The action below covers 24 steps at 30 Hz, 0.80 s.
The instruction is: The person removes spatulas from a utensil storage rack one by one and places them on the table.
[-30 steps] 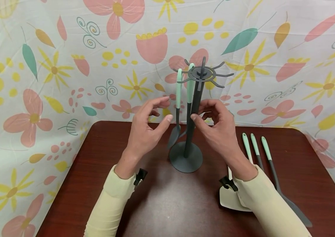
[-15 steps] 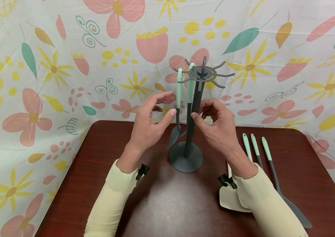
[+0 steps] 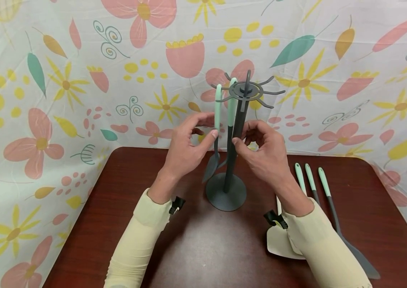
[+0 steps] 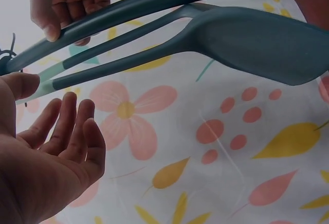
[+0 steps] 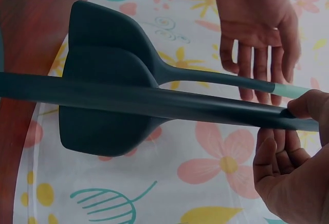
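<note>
A dark grey utensil stand [image 3: 237,120] with a round base and a ring of hooks stands upright on the table. Two utensils with mint handles hang from its left side: a grey spatula [image 3: 211,166] nearer me and another spatula [image 3: 232,106] beside the post. My right hand [image 3: 266,154] pinches the post between thumb and fingers, about mid-height. My left hand [image 3: 189,146] is at the nearer spatula, its thumb at the handle's lower end and its fingers spread loosely behind. In the left wrist view, the spatula's broad blade [image 4: 262,44] hangs free below the hand.
On the brown table [image 3: 131,188] to the right lie several more mint-handled utensils, among them a cream turner [image 3: 282,244] partly under my right sleeve and a long grey spatula [image 3: 358,256]. A floral cloth [image 3: 81,100] hangs behind the table.
My left hand has moved right to the nearer hanging spatula, its thumb now overlapping the handle. My right hand has stayed on the post, and the stand has not moved.
</note>
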Each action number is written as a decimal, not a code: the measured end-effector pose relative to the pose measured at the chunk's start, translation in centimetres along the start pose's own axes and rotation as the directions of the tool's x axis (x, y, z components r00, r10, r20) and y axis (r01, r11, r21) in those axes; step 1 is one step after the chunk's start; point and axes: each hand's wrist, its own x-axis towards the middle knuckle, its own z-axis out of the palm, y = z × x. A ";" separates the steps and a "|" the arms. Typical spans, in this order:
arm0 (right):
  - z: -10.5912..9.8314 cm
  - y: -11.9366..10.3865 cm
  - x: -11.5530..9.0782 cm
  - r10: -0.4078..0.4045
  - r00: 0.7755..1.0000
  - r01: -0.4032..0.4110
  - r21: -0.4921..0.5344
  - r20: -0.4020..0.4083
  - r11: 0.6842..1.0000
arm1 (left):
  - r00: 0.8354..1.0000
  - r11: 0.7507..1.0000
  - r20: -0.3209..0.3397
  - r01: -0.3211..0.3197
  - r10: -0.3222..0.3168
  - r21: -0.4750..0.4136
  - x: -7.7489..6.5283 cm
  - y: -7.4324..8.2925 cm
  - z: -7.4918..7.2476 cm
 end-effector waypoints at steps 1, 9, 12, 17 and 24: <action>0.0 0.0 0.0 0.001 1.000 -0.001 0.001 0.001 1.000 | 1.000 1.000 0.005 0.008 -0.008 -0.007 0.0 -0.1 0.1; 0.0 0.0 0.1 0.006 1.000 -0.006 0.009 0.004 1.000 | 0.998 0.996 0.033 0.055 -0.053 -0.074 -0.1 -1.2 0.4; 0.0 -0.1 0.1 0.007 1.000 -0.007 0.009 0.003 1.000 | 0.998 0.993 0.040 0.058 -0.054 -0.099 -0.2 -1.5 0.5; 0.0 -0.2 0.2 0.004 1.000 -0.004 0.008 -0.001 1.000 | 0.998 0.992 0.047 0.038 -0.032 -0.120 -0.1 -1.7 0.5; 0.0 -0.1 0.2 0.005 1.000 -0.005 0.006 -0.004 1.000 | 0.999 0.994 0.046 0.020 -0.015 -0.106 -0.1 -1.8 0.6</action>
